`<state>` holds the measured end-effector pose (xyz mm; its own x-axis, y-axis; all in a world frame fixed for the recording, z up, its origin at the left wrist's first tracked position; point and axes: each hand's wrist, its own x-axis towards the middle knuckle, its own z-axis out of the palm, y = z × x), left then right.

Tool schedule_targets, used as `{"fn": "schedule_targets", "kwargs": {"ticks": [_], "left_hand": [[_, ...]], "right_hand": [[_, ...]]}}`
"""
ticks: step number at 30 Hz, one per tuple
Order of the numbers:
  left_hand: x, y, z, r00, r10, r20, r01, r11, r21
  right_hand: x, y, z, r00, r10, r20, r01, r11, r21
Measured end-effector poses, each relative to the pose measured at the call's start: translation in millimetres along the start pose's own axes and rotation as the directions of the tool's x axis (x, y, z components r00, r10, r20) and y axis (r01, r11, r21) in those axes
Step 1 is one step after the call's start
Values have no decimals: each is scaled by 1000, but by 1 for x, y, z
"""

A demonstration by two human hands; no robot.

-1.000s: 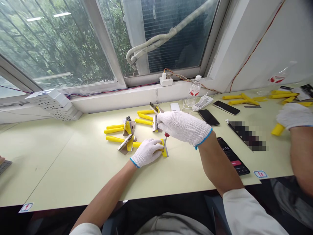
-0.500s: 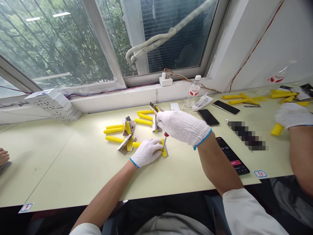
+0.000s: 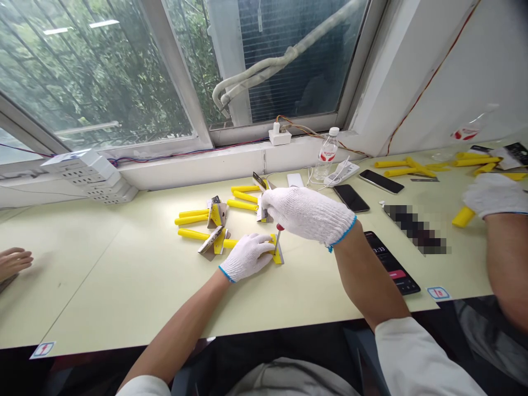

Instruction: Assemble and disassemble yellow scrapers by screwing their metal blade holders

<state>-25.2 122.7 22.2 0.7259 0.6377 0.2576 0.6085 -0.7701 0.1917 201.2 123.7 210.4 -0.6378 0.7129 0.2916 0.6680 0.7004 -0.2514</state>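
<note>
My left hand (image 3: 249,257), in a white knit glove, is closed over a yellow scraper (image 3: 230,243) lying on the table. The scraper's wide head with a metal edge sticks out to the right of my fingers. Above it my gloved right hand (image 3: 307,213) is wrapped round the red handle of a screwdriver (image 3: 278,240). The screwdriver's shaft points down with its tip at the scraper's head; the handle is mostly hidden in the glove. Beyond my left hand lie several more yellow scrapers (image 3: 193,235) with metal plates. Others (image 3: 243,204) lie just behind my right hand.
A phone (image 3: 391,264) lies beside my right forearm, with two more phones (image 3: 352,198) farther back. A water bottle (image 3: 327,155) and a power strip (image 3: 343,171) stand near the window. Another person's gloved hand (image 3: 493,195) is at the right, a bare hand (image 3: 14,263) at the left edge.
My right hand has shifted very slightly left, still on the screwdriver; my left hand stays put. The bare hand at the left edge has moved farther into view.
</note>
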Motion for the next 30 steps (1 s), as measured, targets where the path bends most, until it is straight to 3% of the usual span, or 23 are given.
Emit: {"fn": "schedule_targets", "kwargs": {"ticks": [6, 12, 19, 26, 30], "left_hand": [[-1, -3, 4, 1000, 2, -19, -2, 1000, -1], [0, 0, -1, 1000, 5, 9, -5, 1000, 5], [-1, -3, 6, 1000, -2, -24, 2, 1000, -2], [-1, 0, 1, 1000, -7, 6, 7, 1000, 0], [-1, 0, 1, 1000, -5, 2, 5, 1000, -5]], "right_hand": [[0, -3, -4, 991, -113, 66, 112, 993, 26], [4, 5, 4, 999, -38, 1, 38, 999, 4], [0, 1, -7, 982, -145, 120, 142, 989, 30], [2, 1, -4, 997, -51, 60, 53, 998, -26], [-1, -1, -8, 992, -82, 91, 84, 996, -20]]}}
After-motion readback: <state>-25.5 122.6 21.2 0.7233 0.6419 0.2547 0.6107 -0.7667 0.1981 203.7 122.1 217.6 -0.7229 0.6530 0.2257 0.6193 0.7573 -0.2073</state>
